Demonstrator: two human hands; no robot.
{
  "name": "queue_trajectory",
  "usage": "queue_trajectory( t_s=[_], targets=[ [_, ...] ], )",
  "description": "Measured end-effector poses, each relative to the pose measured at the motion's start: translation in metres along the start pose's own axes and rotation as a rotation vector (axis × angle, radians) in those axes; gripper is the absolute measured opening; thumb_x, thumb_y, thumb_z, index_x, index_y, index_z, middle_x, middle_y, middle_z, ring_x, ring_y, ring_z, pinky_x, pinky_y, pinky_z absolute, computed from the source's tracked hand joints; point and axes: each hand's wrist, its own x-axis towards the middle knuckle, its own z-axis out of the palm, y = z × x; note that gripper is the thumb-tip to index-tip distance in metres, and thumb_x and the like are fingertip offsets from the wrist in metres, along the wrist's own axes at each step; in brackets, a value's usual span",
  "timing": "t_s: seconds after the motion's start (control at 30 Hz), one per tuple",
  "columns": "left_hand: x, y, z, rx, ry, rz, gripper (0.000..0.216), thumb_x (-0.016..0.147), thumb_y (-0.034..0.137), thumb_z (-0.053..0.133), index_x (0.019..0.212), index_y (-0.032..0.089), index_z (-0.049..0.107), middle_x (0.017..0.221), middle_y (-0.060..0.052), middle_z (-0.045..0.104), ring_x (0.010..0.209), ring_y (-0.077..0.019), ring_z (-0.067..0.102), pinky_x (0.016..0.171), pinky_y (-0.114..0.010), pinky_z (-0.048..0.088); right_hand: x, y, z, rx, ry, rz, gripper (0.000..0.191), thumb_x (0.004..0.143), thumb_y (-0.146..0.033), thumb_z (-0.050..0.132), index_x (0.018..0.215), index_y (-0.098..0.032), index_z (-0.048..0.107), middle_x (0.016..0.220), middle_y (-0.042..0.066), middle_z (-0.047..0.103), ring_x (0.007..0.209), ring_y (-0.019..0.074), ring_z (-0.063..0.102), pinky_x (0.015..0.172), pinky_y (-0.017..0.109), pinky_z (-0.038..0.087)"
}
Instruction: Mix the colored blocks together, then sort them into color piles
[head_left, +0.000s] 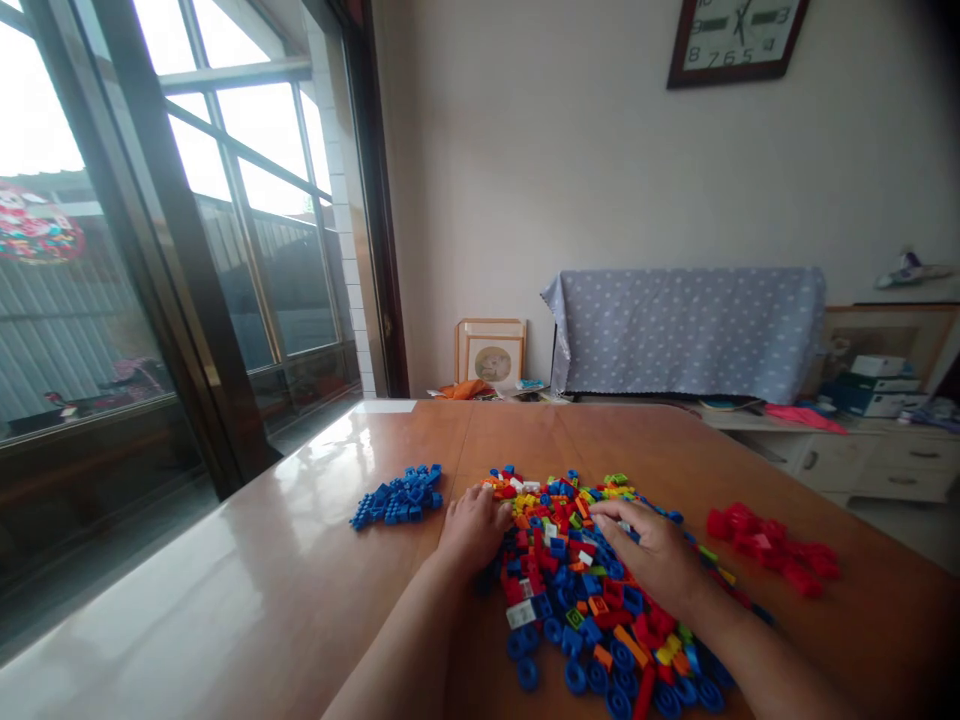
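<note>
A large mixed pile of plastic building bricks (559, 550) in blue, red, orange, yellow, green and white lies on the table in front of me. My left hand (474, 527) rests at the pile's left edge, its fingers bent but apart, with no brick visible in them. Over the right side of the pile, my right hand (654, 552) has its index finger stretched out and its thumb apart. Its other fingers are partly hidden, and no held brick shows. Blue bricks (399, 496) form a separate heap left of my left hand. To the right lies a heap of red bricks (772, 545).
The shiny brown wooden table (300, 600) extends toward the wall. Behind it stand a framed picture (493, 358), a dotted grey-blue cloth (690, 335) over a wide object, and a white cabinet (847, 465). A glass door (150, 300) is on the left; a clock (739, 40) hangs above.
</note>
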Motion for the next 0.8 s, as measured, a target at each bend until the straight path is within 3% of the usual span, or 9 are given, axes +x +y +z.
queue_trajectory(
  t_s=[0.23,0.37,0.5,0.6,0.8],
  targets=[
    [-0.016,0.026,0.002,-0.250,-0.122,0.222,0.021,0.083,0.039,0.064,0.086,0.023,0.077,0.086,-0.006,0.073,0.081,-0.0219,0.065,0.075,-0.029,0.049,0.010,-0.015,-0.006,-0.040,0.038,0.046,0.031,0.095,-0.045,0.048,0.102,-0.026,0.072,0.108,0.005,0.075,0.105,0.0245,0.067,0.092,0.036,0.052],
    [-0.014,0.034,-0.006,-0.466,-0.152,0.129,0.027,0.083,0.044,0.063,0.084,0.021,0.076,0.074,-0.002,0.069,0.068,-0.0177,0.060,0.061,-0.025,0.043,0.028,-0.025,-0.007,-0.013,-0.063,0.095,0.032,0.093,-0.044,0.051,0.108,-0.026,0.071,0.110,0.005,0.074,0.102,0.0230,0.068,0.090,0.034,0.053],
    [-0.003,0.031,-0.022,-0.827,0.105,-0.112,0.034,0.080,0.049,0.067,0.076,0.016,0.071,0.071,-0.002,0.066,0.069,-0.0171,0.059,0.063,-0.025,0.044,0.060,-0.031,0.006,-0.091,-0.185,0.028,0.034,0.091,-0.042,0.052,0.113,-0.023,0.071,0.115,0.007,0.072,0.108,0.0235,0.066,0.095,0.035,0.050],
    [0.005,0.021,-0.033,-0.917,0.293,-0.226,0.036,0.080,0.051,0.064,0.081,0.015,0.068,0.079,-0.006,0.070,0.078,-0.0190,0.063,0.073,-0.028,0.047,0.089,-0.038,0.029,-0.201,-0.293,-0.018,0.038,0.091,-0.042,0.053,0.119,-0.022,0.069,0.121,0.010,0.069,0.114,0.0239,0.063,0.100,0.035,0.046],
    [0.011,0.004,-0.036,-0.999,0.417,-0.326,0.044,0.075,0.058,0.065,0.082,0.016,0.065,0.081,-0.008,0.071,0.080,-0.0203,0.066,0.077,-0.031,0.049,0.142,-0.044,0.099,-0.279,-0.512,-0.059,0.047,0.079,-0.047,0.069,0.122,-0.027,0.069,0.122,0.008,0.069,0.112,0.0247,0.063,0.098,0.032,0.046]
  ],
)
